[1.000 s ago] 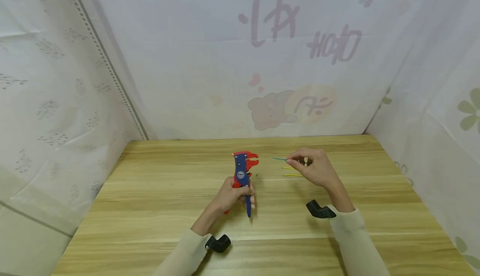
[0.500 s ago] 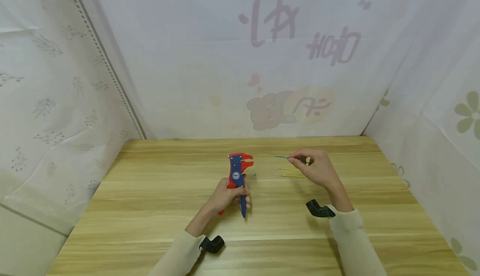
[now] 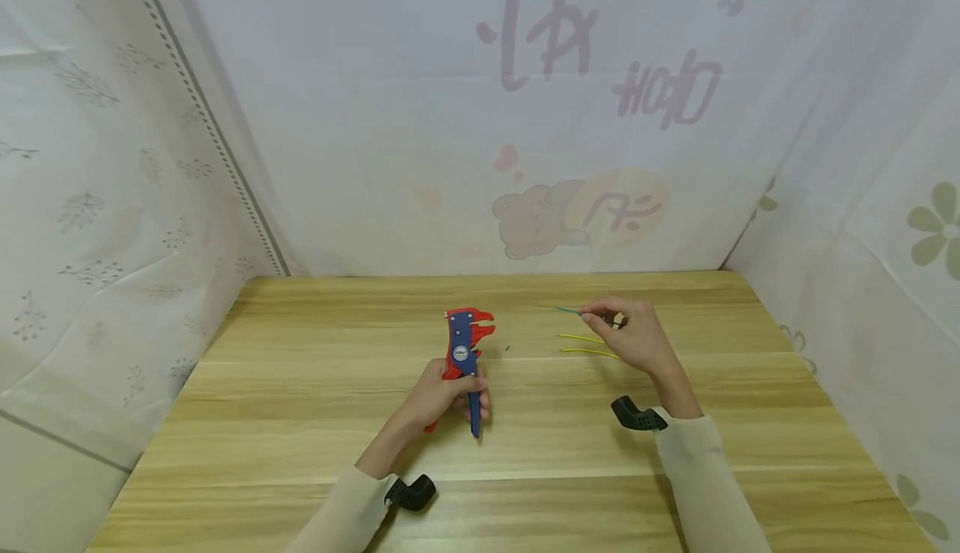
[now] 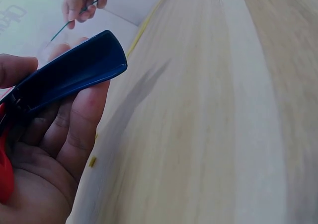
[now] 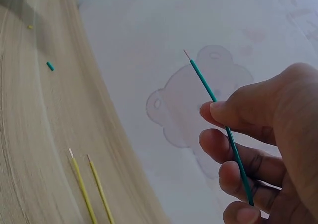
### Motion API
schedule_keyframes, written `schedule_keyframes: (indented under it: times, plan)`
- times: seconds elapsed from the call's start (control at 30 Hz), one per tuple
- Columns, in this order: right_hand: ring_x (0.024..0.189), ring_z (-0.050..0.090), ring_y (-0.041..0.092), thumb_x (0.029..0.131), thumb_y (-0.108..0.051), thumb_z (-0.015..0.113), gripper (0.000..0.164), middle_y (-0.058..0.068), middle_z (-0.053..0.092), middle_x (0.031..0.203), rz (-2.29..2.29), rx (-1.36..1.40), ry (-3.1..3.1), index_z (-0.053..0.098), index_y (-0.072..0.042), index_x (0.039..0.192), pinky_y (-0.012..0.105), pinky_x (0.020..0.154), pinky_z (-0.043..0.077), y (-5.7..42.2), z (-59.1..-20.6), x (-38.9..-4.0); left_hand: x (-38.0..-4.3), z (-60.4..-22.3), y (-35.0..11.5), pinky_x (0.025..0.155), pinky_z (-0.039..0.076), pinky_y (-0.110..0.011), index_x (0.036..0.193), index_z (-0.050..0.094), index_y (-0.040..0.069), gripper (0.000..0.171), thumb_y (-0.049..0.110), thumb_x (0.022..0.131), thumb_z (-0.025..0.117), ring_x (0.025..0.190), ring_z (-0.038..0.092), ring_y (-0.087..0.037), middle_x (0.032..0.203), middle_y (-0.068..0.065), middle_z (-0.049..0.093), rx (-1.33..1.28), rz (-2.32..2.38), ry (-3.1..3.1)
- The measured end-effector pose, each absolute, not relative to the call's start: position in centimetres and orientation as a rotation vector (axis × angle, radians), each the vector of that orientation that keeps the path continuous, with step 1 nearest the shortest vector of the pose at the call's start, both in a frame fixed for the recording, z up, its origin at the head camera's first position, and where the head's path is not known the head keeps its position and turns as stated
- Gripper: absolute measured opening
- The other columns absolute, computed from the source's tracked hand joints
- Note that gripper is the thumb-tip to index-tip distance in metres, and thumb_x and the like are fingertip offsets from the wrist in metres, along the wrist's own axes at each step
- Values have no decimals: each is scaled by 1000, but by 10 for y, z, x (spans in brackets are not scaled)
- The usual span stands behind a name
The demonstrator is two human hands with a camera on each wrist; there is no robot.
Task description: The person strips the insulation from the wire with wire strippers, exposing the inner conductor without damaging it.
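Observation:
My left hand (image 3: 442,390) grips a red and blue wire stripper (image 3: 461,353) by its handles, the red jaws pointing right and parted. In the left wrist view the blue handle (image 4: 74,72) lies across the fingers. My right hand (image 3: 626,336) pinches a green wire (image 5: 203,82) between thumb and forefinger, its lower part running along the other fingers. The tip of this wire is bare metal. Below the right hand lie two yellow wires (image 5: 82,189) (image 5: 101,191), with bare ends in the right wrist view.
A short green piece of insulation (image 5: 50,65) lies on the wooden table (image 3: 540,453), between the hands. Small yellow bits (image 4: 92,162) lie near the left hand. Printed white cloth (image 3: 375,161) stands behind the table and at both sides.
My left hand has moved left with the wire stripper, away from the green wire. The right hand stays nearly in place; the green wire's tip has tilted slightly.

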State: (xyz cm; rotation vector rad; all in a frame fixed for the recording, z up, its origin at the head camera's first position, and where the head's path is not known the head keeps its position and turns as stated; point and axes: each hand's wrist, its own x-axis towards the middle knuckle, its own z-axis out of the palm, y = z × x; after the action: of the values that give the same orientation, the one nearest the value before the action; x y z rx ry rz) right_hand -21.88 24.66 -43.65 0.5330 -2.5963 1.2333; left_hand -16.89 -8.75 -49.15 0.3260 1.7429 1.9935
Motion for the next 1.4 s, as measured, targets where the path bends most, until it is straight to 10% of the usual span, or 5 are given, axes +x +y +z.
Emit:
schedule_keyframes:
  times: [1.4]
  plan:
    - [87, 61, 28, 100, -3, 57, 26, 20, 71, 117, 1070, 298, -2742, 77, -8, 116, 25, 58, 44, 272, -483, -237, -159, -487, -123, 57, 63, -38, 103, 66, -11, 35, 24, 103, 61, 74, 78, -30, 86, -22, 76, 90, 1804, 2130]
